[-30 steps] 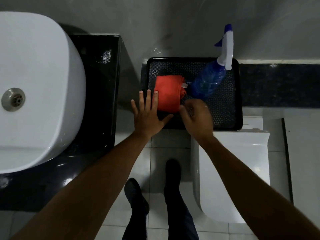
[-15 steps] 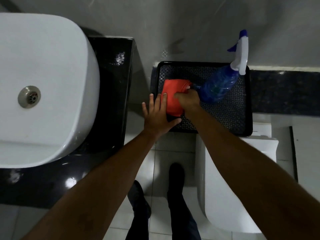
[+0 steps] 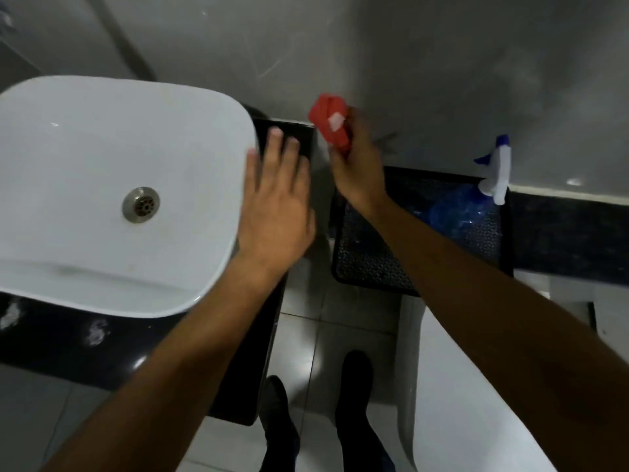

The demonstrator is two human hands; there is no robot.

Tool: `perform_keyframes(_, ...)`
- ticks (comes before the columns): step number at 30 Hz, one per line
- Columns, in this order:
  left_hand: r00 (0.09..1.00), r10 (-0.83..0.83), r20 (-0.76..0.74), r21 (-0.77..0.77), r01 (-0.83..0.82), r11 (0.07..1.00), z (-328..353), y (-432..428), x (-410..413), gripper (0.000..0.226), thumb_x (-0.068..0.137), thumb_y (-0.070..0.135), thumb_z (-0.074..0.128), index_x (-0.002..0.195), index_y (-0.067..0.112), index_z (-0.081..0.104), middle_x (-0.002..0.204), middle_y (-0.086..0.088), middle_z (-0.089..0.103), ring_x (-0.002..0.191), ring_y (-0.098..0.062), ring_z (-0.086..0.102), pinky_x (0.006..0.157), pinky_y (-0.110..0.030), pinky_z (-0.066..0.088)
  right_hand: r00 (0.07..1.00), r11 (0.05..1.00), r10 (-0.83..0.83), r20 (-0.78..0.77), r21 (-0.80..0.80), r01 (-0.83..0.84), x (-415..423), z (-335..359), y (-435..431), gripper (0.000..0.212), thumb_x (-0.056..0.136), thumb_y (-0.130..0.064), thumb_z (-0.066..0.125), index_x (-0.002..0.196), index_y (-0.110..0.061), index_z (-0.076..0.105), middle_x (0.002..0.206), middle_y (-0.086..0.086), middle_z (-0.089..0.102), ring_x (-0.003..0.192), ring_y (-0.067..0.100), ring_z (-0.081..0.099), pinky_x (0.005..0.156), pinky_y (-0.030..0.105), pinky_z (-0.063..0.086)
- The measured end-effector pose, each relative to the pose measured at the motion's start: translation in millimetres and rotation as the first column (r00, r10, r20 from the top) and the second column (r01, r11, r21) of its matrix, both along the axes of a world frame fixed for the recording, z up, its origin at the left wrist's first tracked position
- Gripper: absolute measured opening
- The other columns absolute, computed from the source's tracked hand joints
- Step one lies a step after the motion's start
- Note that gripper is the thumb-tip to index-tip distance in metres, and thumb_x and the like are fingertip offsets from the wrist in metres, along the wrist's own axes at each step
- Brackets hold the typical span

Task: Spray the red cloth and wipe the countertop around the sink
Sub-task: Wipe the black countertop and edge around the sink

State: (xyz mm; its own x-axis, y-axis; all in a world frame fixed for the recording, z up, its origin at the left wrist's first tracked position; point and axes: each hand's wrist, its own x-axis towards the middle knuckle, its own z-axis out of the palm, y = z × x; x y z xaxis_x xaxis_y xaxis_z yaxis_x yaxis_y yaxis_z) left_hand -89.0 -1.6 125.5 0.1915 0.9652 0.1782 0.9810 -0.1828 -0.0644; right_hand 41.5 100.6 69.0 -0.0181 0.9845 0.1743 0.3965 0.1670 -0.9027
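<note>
a person's right hand (image 3: 354, 165) keeps a closed grip on the bunched red cloth (image 3: 329, 122) above the gap between sink (image 3: 85, 158) and tray (image 3: 374, 267) (soft, light, best held by a gathered fold), the left hand (image 3: 275, 206) flat, holding nothing, spray bottle (image 3: 476, 195) untouched.

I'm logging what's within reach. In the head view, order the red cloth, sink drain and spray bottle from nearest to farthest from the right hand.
1. red cloth: gripped in the right hand.
2. spray bottle: to its right, on the tray.
3. sink drain: far left, in the basin.
</note>
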Motion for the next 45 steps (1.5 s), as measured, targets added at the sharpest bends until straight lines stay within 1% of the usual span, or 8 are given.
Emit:
perform_keyframes(2, 0.997, 0.066, -0.043, 0.025, -0.065, 0.998, 13, 7, -35, 0.075, 0.088, 0.033, 0.041, 0.156, 0.004, 0.025, 0.165, -0.019, 0.016, 0.155, -0.038, 0.003, 0.123, -0.06, 0.005, 0.935, 0.961, 0.237, 0.265, 0.074, -0.265, -29, -8, 11, 0.058, 0.094, -0.017, 0.053, 0.149, -0.008, 0.036, 0.145, 0.017, 0.05, 0.127, 0.032, 0.054, 0.106, 0.038, 0.045)
perform_keyframes(6, 0.986, 0.155, 0.063, -0.158, -0.144, 0.977, 5, 5, -73, 0.087, 0.095, 0.061, 0.027, 0.16, 0.009, 0.004, 0.168, -0.015, -0.001, 0.155, -0.033, -0.008, 0.123, -0.058, -0.001, 0.525, 0.866, 0.405, 0.749, -0.13, -0.483, -53, -42, 13, 0.061, 0.104, -0.04, 0.037, 0.157, -0.012, 0.025, 0.167, 0.011, 0.013, 0.155, 0.03, 0.004, 0.125, 0.053, 0.003)
perform_keyframes(9, 0.963, 0.202, 0.181, -0.224, -0.159, 0.961, -3, -1, -71, 0.091, 0.092, 0.066, 0.025, 0.16, 0.014, -0.004, 0.169, -0.01, -0.008, 0.154, -0.027, -0.015, 0.124, -0.056, -0.004, 0.489, 0.826, 0.319, 0.812, 0.015, -0.563, -52, -49, 20, 0.054, 0.106, -0.032, 0.034, 0.154, -0.007, 0.031, 0.166, 0.013, 0.017, 0.155, 0.028, 0.008, 0.125, 0.049, 0.003)
perform_keyframes(16, 0.953, 0.222, 0.205, -0.21, -0.179, 0.961, -5, -1, -66, 0.091, 0.094, 0.07, 0.025, 0.16, 0.016, -0.006, 0.169, -0.009, -0.011, 0.154, -0.028, -0.016, 0.123, -0.06, -0.002, 0.316, 0.771, 0.383, 0.868, -0.112, -0.627, -72, -52, 65, 0.07, 0.096, -0.029, 0.045, 0.159, -0.015, 0.015, 0.167, 0.008, 0.015, 0.155, 0.028, 0.008, 0.125, 0.048, 0.009)
perform_keyframes(25, 0.949, 0.261, 0.18, -0.218, -0.22, 0.951, -7, -1, -65, 0.088, 0.095, 0.073, 0.018, 0.16, 0.019, -0.006, 0.169, -0.007, -0.011, 0.154, -0.027, -0.017, 0.123, -0.059, -0.003, 0.324, 0.659, 0.493, 0.807, -0.104, -0.745, -119, -47, 99, 0.084, 0.089, -0.064, 0.054, 0.153, -0.014, 0.032, 0.161, 0.013, 0.033, 0.151, 0.027, 0.026, 0.126, 0.049, 0.015)
perform_keyframes(32, 0.94, 0.28, 0.193, -0.24, -0.232, 0.943, -2, -6, -67, 0.091, 0.092, 0.076, 0.009, 0.16, 0.017, -0.005, 0.169, -0.009, -0.008, 0.154, -0.029, -0.015, 0.122, -0.062, 0.0, 0.368, 0.711, 0.4, 0.84, -0.031, -0.703, -75, -37, 80, 0.06, 0.093, -0.021, 0.045, 0.151, -0.008, 0.037, 0.158, 0.015, 0.038, 0.148, 0.035, 0.03, 0.121, 0.054, 0.024)
perform_keyframes(39, 0.939, 0.282, 0.199, -0.26, -0.227, 0.939, 1, -17, -68, 0.091, 0.09, 0.077, 0.002, 0.159, 0.019, -0.01, 0.168, -0.008, -0.013, 0.153, -0.027, -0.021, 0.122, -0.06, -0.005, 0.447, 0.858, 0.317, 0.837, -0.052, -0.511, -40, -46, 49, 0.065, 0.091, -0.03, 0.017, 0.148, -0.007, 0.039, 0.158, 0.013, 0.036, 0.149, 0.033, 0.029, 0.119, 0.053, 0.028)
perform_keyframes(45, 0.923, 0.281, 0.264, -0.289, -0.202, 0.936, 3, -46, -76, 0.09, 0.091, 0.075, 0.001, 0.16, 0.018, -0.008, 0.168, -0.008, -0.013, 0.153, -0.024, -0.023, 0.122, -0.06, -0.007, 0.46, 0.803, 0.369, 0.808, -0.028, -0.595, -45, -46, -18, 0.054, 0.086, -0.021, 0.047, 0.139, -0.008, 0.053, 0.15, 0.015, 0.048, 0.142, 0.038, 0.039, 0.114, 0.057, 0.034)
